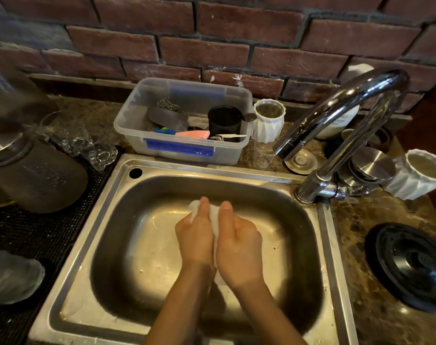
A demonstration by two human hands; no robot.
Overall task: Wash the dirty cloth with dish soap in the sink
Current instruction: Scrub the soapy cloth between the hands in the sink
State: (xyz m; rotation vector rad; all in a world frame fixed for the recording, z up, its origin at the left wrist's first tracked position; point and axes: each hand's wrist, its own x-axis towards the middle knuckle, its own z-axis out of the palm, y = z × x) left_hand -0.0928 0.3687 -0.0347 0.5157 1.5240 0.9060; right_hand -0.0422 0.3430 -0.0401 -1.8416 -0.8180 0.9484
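Observation:
A white cloth [215,217] is pressed between my two hands over the middle of the steel sink [107,205]. My left hand [195,235] clasps it from the left, my right hand [238,247] from the right, palms facing each other. Only strips of cloth show above my fingers and below my right wrist. The chrome faucet [336,110] arches over the sink's back right corner; no water runs from it. A white bottle [341,120] stands behind the faucet, mostly hidden.
A clear plastic tub [137,135] with scrubbers, sponges and a black cup sits behind the sink. Two white ribbed cups [268,123] [418,175] and steel lids are at the right. A black round lid [411,265] lies right. Glasses and a dark jug stand left on a black mat.

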